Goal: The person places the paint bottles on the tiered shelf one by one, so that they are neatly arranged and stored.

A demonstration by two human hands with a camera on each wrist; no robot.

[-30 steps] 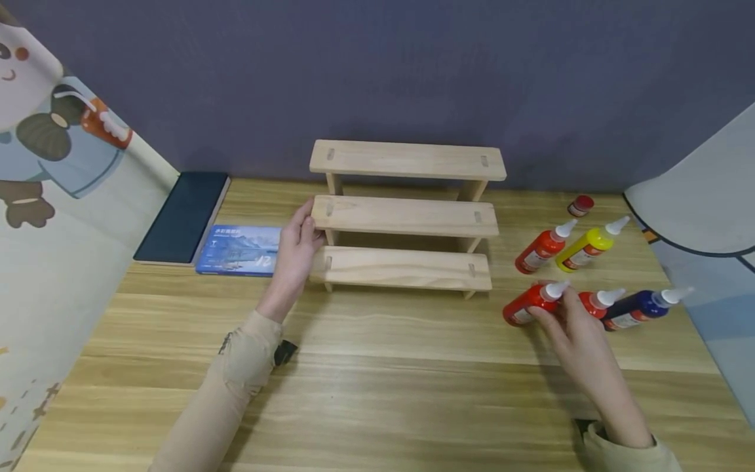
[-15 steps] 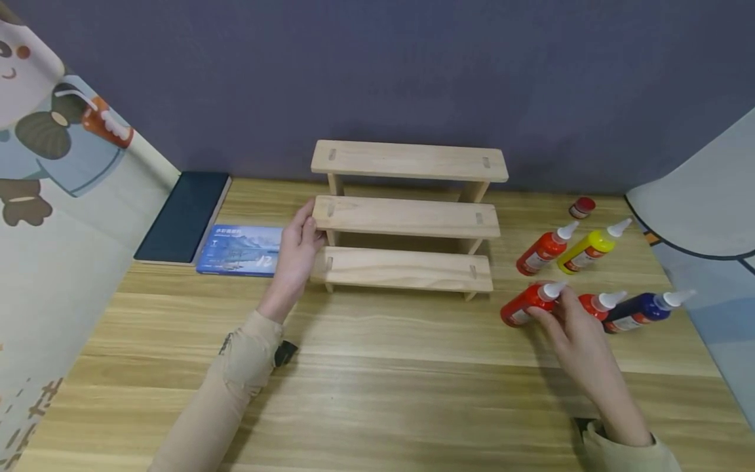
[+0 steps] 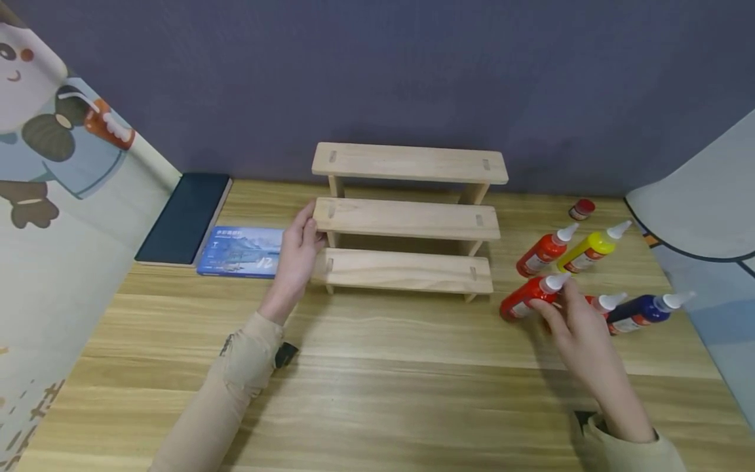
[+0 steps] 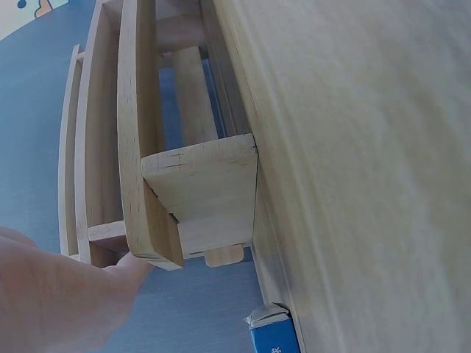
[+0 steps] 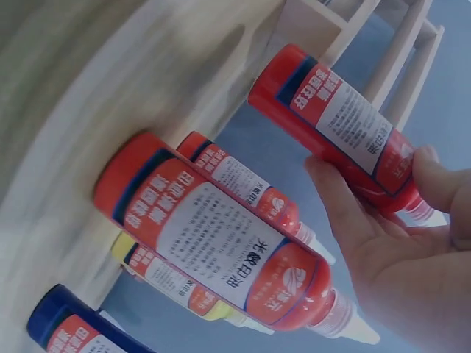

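In the head view, my right hand [image 3: 584, 337] pinches a red ink bottle [image 3: 521, 303] near its neck between thumb and fingers. The right wrist view shows that bottle [image 5: 335, 129] tilted, its base raised off the tabletop. Another red ink bottle [image 5: 213, 235] stands close beside the hand, with a dark blue one [image 3: 638, 311] to its right. Farther back are a third red bottle [image 3: 538, 255] and a yellow one [image 3: 590, 249]. My left hand [image 3: 297, 255] grips the left end of the middle board of a three-step wooden rack [image 3: 407, 218]; some fingers are hidden beneath it.
A small red-lidded jar [image 3: 582, 209] sits at the back right. To the left lie a dark flat book [image 3: 185, 219] and a blue box [image 3: 242, 251]. A dark panel [image 3: 413, 72] stands behind the rack, and printed panels flank the wooden table [image 3: 383, 393].
The red bottle in my right hand has risen slightly, and the right hand has shifted a little with it. My left hand keeps its place on the rack.
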